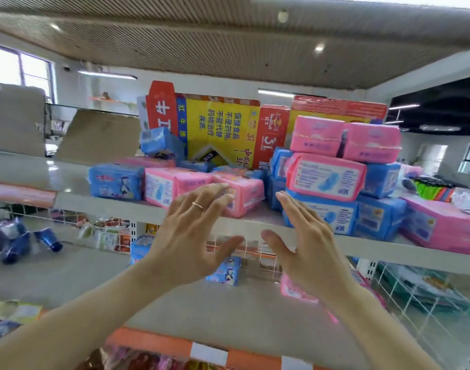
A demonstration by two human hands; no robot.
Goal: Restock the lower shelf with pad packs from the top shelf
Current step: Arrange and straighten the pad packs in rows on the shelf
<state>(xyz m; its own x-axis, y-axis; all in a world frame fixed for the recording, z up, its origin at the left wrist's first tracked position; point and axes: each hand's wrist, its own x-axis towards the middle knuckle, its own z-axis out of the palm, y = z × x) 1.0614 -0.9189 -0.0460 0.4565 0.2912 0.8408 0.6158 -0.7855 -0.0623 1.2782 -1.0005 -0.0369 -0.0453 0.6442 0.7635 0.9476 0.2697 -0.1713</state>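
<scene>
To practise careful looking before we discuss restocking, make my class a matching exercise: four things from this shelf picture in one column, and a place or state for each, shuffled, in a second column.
Column one
1 left hand
2 yellow carton
3 leftmost blue pack
4 right hand

Column two
A fingers straight, none ringed
B wears a ring
C stands at the back of the top shelf
D lies at the front of the top shelf, beside a pink pack

Pairs: 1-B, 2-C, 3-D, 4-A
</scene>
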